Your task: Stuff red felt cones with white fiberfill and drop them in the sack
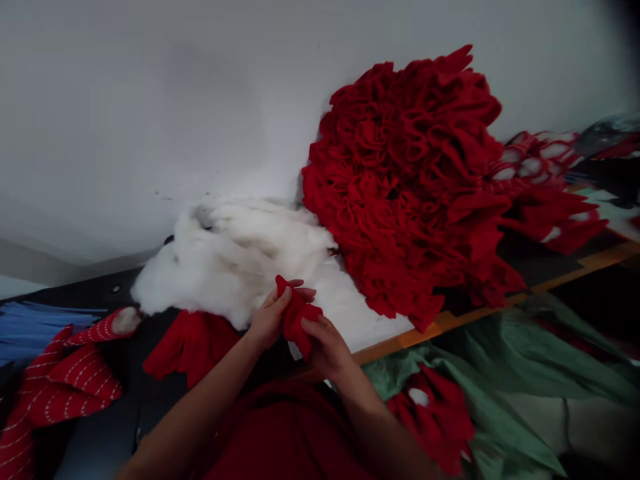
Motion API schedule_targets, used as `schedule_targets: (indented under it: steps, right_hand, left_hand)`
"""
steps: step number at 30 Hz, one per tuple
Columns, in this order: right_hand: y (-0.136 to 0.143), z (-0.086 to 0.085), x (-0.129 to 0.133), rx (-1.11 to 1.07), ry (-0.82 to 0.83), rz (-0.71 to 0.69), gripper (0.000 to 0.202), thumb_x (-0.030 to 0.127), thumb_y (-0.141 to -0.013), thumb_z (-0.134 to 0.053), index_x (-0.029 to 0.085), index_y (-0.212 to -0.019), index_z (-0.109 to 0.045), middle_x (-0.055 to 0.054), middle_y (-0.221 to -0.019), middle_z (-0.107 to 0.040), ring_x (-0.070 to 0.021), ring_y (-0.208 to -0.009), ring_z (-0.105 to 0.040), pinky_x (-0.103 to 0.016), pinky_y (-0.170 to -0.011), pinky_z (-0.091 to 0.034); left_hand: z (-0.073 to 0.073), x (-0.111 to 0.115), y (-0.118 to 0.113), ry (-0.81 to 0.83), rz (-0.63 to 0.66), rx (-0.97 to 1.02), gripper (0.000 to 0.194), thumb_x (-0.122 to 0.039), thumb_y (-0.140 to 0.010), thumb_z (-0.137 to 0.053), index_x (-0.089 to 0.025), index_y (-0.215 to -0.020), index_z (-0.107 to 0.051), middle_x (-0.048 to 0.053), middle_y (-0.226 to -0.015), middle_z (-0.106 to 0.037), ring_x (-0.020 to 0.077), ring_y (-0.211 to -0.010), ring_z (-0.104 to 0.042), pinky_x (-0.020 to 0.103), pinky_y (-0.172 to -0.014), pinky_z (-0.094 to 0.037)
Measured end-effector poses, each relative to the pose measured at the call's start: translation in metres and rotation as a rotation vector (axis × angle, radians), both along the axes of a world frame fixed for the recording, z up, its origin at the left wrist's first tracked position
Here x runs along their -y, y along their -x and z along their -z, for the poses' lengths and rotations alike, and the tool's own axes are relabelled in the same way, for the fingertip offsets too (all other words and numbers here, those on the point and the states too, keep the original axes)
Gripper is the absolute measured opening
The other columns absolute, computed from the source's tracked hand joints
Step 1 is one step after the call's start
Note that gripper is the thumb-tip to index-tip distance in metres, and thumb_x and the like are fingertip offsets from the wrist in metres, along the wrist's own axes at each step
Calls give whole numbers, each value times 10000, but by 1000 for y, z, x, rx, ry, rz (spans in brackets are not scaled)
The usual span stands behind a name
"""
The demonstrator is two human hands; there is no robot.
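A small red fabric piece (299,321) is held between my two hands, in front of the white stuffing. My left hand (273,313) grips its upper left side, thumb on top and some fingers showing behind it. My right hand (327,343) pinches its lower right side with the thumb on the cloth. Fluffy white stuffing (235,257) lies just beyond my hands. To the right rises a large heap of red fabric pieces (400,180). Another bunch of red fabric (193,343) rests left of my left forearm.
Red cloth with white dashed stripes (75,380) and blue strips (40,327) lie at the left. The table's wooden edge (425,337) runs to the right. Below it is a green sack (500,373) with red pieces. A pale wall (150,100) stands behind.
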State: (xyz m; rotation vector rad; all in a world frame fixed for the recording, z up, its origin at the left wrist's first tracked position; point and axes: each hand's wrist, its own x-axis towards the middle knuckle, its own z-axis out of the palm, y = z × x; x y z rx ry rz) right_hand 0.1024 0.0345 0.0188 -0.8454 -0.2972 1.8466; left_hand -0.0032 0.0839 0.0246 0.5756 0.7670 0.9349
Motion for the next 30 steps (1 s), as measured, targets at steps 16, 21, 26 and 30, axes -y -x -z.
schedule_targets:
  steps: [16, 21, 26, 30]
  right_hand:
    - [-2, 12, -12, -80, 9, 28, 223, 275, -634, -660, 211, -847, -640, 3, -804, -661, -162, -763, -590, -289, -748, -447]
    - [-20, 23, -7, 71, 17, -135, 127, 302, -687, -643, 201, -694, -566, -1, -765, -642, -144, -668, -593, -331, -694, -476]
    - [-16, 47, -45, 1001, -207, -46, 467, 341, -604, -699, 210, -1031, -563, -114, -1263, -430, -288, -1194, -376, -438, -928, -365]
    - [18, 73, -88, 1412, -408, -56, 841, 315, -495, -775, 187, -1251, -430, -125, -1453, -31, -392, -1310, 94, -493, -1038, -136]
  left_hand:
    - [23, 0, 7, 89, -154, 172, 204, -337, -749, -593, -146, -818, -606, 72, -886, -671, 211, -932, -602, 355, -868, -434]
    - [13, -13, 46, 263, -532, 196, 167, -335, -737, -607, -173, -711, -575, -13, -631, -621, 153, -755, -628, 294, -779, -479]
    - [-13, -9, 88, 244, -573, 258, 128, -326, -759, -580, -198, -756, -579, -39, -615, -570, 99, -607, -579, 230, -659, -495]
    - [-2, 12, 91, 197, -434, 146, 170, -320, -703, -642, -178, -766, -574, -17, -669, -584, 123, -656, -589, 243, -659, -492]
